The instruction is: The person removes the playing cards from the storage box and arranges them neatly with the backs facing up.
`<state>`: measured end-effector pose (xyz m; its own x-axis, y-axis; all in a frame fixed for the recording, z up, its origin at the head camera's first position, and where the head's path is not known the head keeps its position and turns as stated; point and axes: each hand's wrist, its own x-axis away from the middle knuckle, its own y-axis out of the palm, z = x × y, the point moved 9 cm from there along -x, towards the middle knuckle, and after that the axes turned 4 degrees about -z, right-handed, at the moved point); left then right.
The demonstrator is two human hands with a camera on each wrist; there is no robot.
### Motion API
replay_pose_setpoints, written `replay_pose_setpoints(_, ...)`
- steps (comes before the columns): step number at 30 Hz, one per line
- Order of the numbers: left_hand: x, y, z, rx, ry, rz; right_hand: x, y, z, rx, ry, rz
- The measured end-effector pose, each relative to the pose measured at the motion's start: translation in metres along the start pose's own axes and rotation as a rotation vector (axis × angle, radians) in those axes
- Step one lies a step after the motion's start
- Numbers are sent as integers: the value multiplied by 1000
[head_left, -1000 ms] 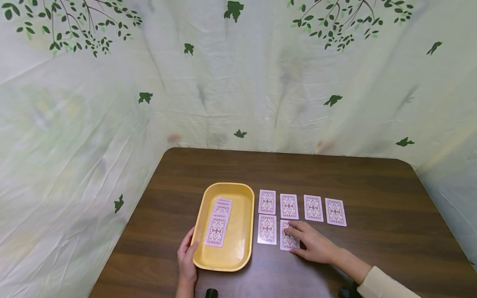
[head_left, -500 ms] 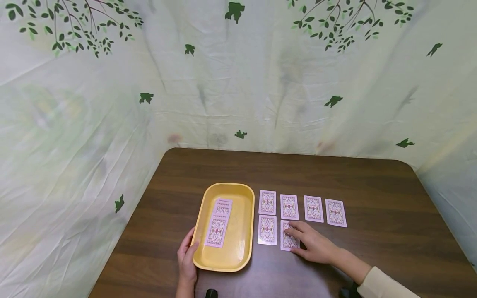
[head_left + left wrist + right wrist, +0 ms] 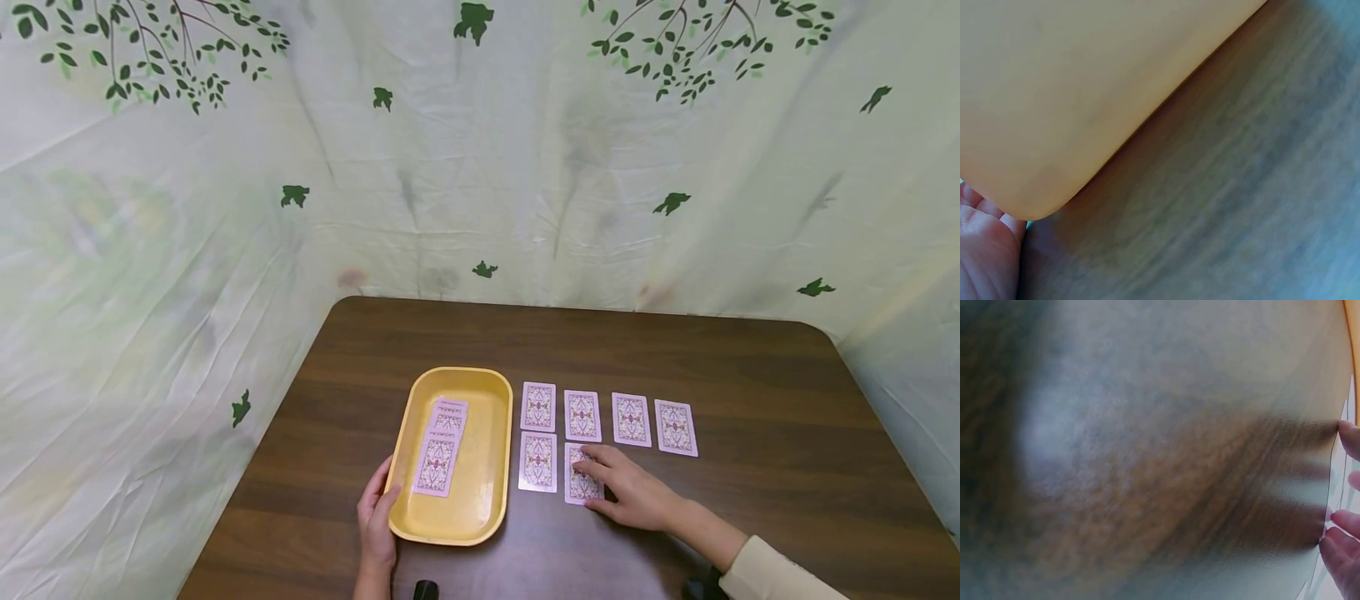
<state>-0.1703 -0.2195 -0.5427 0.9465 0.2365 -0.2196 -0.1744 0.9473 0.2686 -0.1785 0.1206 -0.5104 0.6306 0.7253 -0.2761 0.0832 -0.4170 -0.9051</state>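
My left hand (image 3: 377, 518) grips the left side of a yellow tray (image 3: 491, 500), thumb over the rim. Overlapping playing cards (image 3: 435, 465) lie back up inside it. My right hand (image 3: 633, 493) rests on a face-down playing card (image 3: 576, 492) in the near row, its fingers spread over the card and the thumb at its near edge. That card lies flat, partly hidden by the fingers. The right wrist view shows the right fingertips (image 3: 1349, 437) at the card; in the left wrist view, the tray's wall (image 3: 1072, 112) fills the upper left above the left palm (image 3: 988, 256).
Beside the held card lies another face-down card (image 3: 537, 462). A far row of several cards, from the left one (image 3: 537, 407) to the right one (image 3: 677, 427), runs across the brown table (image 3: 750, 383). A black object (image 3: 426, 591) shows at the near edge. A leaf-printed cloth (image 3: 525, 167) hangs behind.
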Motion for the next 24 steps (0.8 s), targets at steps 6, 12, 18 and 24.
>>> replay_pose_setpoints(6, 0, 0, 0, 5, 6, -5, 0, 2, 2, 2, 11, -13)
replay_pose_setpoints(12, 0, 1, 1, -6, -4, -3, 0, 2, 3, 1, 23, -14)
replay_pose_setpoints(18, 0, 1, 0, -17, -25, 3, -3, -4, 5, -18, 61, -3)
replay_pose_setpoints(24, 0, 0, 0, -20, -28, 8, -20, -20, 15, -31, 160, 8)
